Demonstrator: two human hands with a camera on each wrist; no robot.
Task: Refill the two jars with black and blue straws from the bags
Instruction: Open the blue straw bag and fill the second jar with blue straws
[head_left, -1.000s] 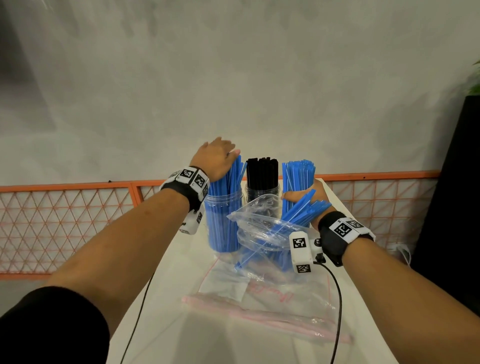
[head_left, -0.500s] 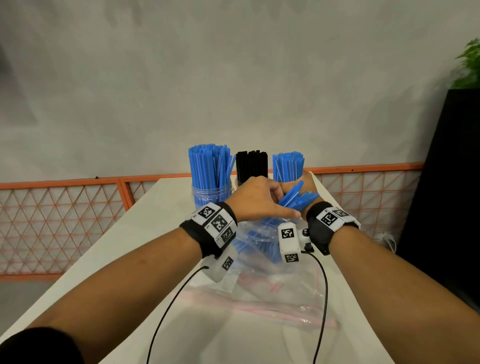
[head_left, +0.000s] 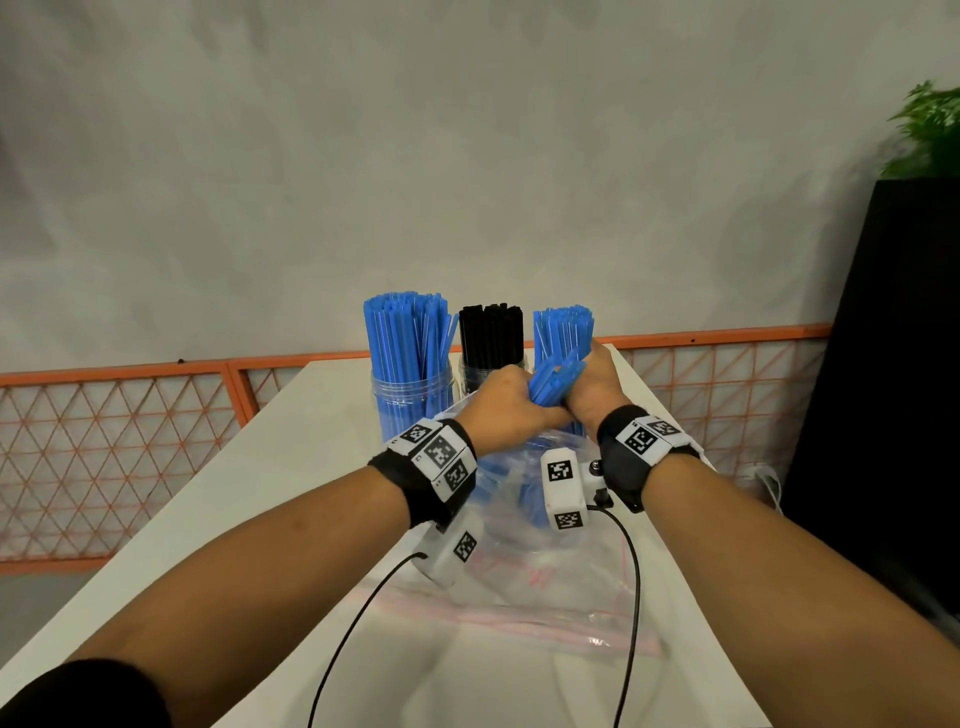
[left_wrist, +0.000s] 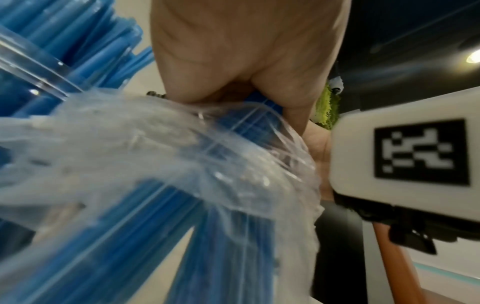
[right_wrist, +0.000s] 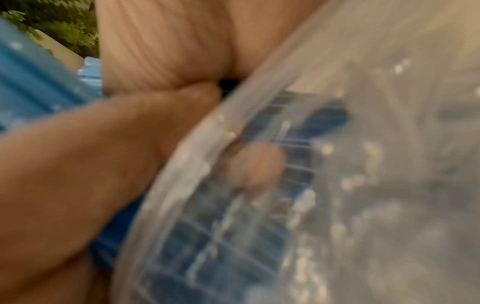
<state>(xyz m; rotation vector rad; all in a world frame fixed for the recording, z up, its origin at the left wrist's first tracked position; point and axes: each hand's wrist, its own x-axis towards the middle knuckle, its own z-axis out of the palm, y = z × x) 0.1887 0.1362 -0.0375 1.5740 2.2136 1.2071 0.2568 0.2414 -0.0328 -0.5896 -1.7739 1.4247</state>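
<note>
Both hands meet over a tilted bundle of blue straws (head_left: 556, 379) sticking out of a clear plastic bag (head_left: 519, 499). My left hand (head_left: 506, 402) curls round the bundle from the left, and my right hand (head_left: 595, 387) grips it from the right. Behind them a clear jar (head_left: 410, 400) holds upright blue straws; black straws (head_left: 491, 335) stand in a second jar beside it. More upright blue straws (head_left: 563, 325) rise behind my right hand. The left wrist view shows the bag (left_wrist: 155, 144) crumpled over blue straws (left_wrist: 221, 246). A fingertip (right_wrist: 254, 164) shows through the plastic.
An empty zip bag (head_left: 545, 618) lies flat on the white table (head_left: 260, 493) near me. Two wrist cables (head_left: 353, 623) trail across it. An orange lattice fence (head_left: 130, 441) runs behind the table. A black cabinet (head_left: 883, 415) with a plant (head_left: 930, 130) stands at the right.
My left hand left the top of the left jar's straws and came right and down onto the bundle that my right hand holds. The right hand stayed on the bundle.
</note>
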